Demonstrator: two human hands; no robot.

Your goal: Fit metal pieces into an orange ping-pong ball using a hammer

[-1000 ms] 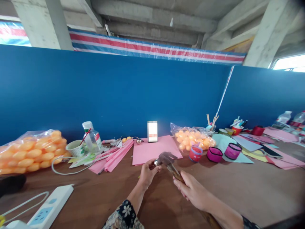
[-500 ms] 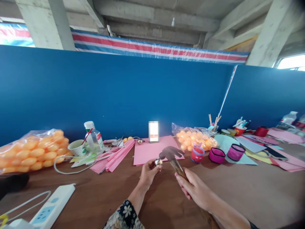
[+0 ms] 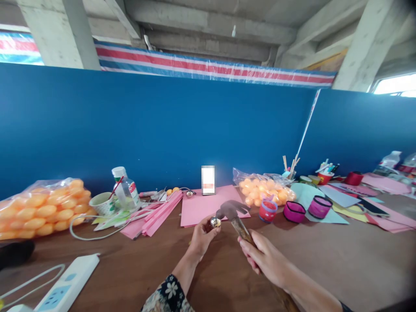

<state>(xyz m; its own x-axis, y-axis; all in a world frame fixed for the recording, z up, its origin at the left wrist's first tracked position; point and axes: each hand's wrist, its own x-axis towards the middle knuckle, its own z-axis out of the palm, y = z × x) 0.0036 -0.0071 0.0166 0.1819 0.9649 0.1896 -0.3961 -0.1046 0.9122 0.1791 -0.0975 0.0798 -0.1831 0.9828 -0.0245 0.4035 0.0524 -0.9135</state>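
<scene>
Between the thumb and fingers of my left hand (image 3: 202,236) is a small shiny silver ball (image 3: 215,222), held above the brown table. My right hand (image 3: 261,249) is closed around the wooden handle of a claw hammer (image 3: 239,227). The hammer's dark metal head lies at the upper right of the silver ball, its striking face close to it; whether they touch I cannot tell. The handle runs back under my right forearm. Beyond both hands lies a pink paper sheet (image 3: 195,212), with a similar silver ball (image 3: 189,193) on its far left corner.
Folded pink paper (image 3: 162,214), a paper cup (image 3: 102,203), a bottle (image 3: 126,190) and a bag of orange balls (image 3: 48,210) stand left. Front left is a power strip (image 3: 69,284). To the right are another bag of orange balls (image 3: 260,190) and small pink baskets (image 3: 294,212).
The hammer head overlapped the silver ball a second ago and has shifted slightly right, so more of the ball shows. Both hands have kept their grip.
</scene>
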